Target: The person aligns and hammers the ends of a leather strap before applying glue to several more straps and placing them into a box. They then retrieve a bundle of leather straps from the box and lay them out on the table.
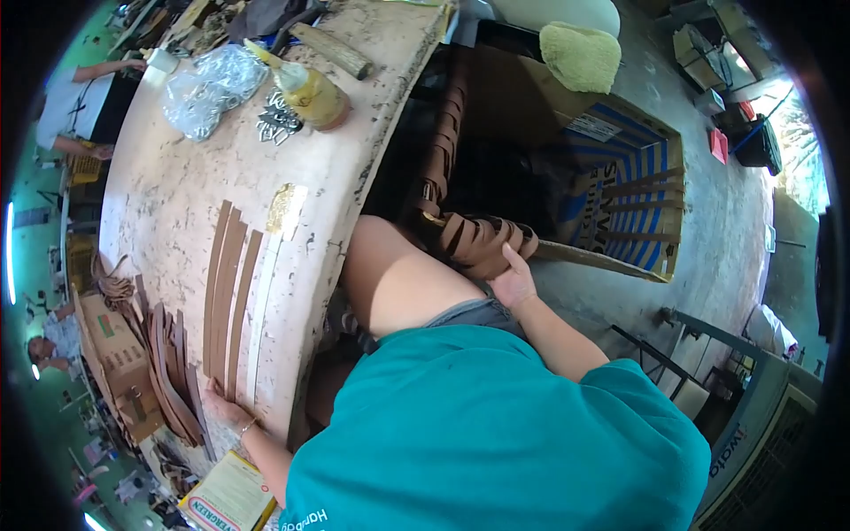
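My left hand (226, 411) lies on the worktable (168, 221) at the lower ends of several flat brown strips (232, 301), its fingers apart and touching them. Beside these strips runs a long pale strip (258, 327). My right hand (513, 281) is closed round the end of a looped bundle of brown straps (474, 243) above my lap, thumb on top. More of the bundle (447, 133) stretches up along the box's near side.
A yellow glue bottle (312, 97), metal rings (278, 119), a plastic bag (208, 88) and a hammer (332, 50) lie on the far part of the table. An open cardboard box (620, 199) with a yellow cloth (580, 57) stands right. Another person (75, 111) works at far left.
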